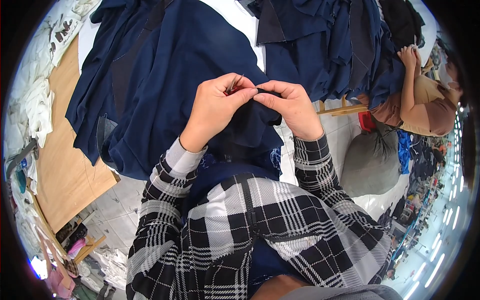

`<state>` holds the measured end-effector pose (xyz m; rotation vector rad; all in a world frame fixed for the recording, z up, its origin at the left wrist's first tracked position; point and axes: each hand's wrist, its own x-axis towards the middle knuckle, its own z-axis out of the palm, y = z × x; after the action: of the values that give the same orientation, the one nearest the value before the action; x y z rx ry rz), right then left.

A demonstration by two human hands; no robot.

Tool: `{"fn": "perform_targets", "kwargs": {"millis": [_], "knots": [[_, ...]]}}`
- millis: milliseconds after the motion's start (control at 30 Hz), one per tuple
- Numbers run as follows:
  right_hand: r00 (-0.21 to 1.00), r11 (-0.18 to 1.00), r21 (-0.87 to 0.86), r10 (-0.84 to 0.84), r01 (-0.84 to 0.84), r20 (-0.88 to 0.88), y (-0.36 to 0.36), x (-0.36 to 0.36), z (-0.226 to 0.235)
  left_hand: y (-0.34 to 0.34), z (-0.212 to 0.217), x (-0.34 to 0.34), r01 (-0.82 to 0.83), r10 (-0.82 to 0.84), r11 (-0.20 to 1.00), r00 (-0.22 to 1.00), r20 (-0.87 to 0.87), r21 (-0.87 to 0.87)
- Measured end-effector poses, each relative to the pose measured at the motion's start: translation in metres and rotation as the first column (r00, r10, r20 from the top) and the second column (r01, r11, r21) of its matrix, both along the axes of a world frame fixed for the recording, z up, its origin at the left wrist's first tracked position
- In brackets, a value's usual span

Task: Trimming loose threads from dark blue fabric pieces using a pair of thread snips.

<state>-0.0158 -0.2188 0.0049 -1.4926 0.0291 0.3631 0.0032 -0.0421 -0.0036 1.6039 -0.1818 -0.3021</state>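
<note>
My left hand (215,102) and my right hand (292,102) meet in front of me, thumbs and forefingers nearly touching. Between their tips they pinch an edge of dark fabric (268,92), which hangs down below the right fingers. Tucked in the curled left fingers is a small pointed metal tool (239,80); the hand hides most of it, and it may be thread snips. A large navy blue garment piece (165,85) with a darker panel lies draped over the table to the left and drops past its front edge.
More navy pieces (310,55) are heaped on the table at the back right. Bare wooden board (70,150) shows at left, beside white cloth (40,110). On the right a co-worker (425,102) handles dark cloth; a stuffed grey sack (370,165) stands on the tiled floor.
</note>
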Motion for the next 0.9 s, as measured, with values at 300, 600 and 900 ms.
{"fn": "perform_targets", "kwargs": {"millis": [300, 600, 900], "knots": [[0.999, 0.999, 0.046, 0.009, -0.007, -0.041, -0.001, 0.002, -0.003, 0.007, -0.008, 0.010, -0.097, -0.280, 0.847, 0.754, -0.595, -0.522], [0.989, 0.989, 0.151, 0.028, -0.005, -0.148, -0.007, 0.006, -0.009, 0.007, -0.015, 0.015, -0.137, -0.344, 0.808, 0.680, -0.648, -0.572], [0.988, 0.989, 0.149, 0.028, -0.005, -0.151, -0.007, 0.006, -0.010, 0.015, -0.025, 0.016, -0.107, -0.391, 0.770, 0.701, -0.597, -0.629]]}}
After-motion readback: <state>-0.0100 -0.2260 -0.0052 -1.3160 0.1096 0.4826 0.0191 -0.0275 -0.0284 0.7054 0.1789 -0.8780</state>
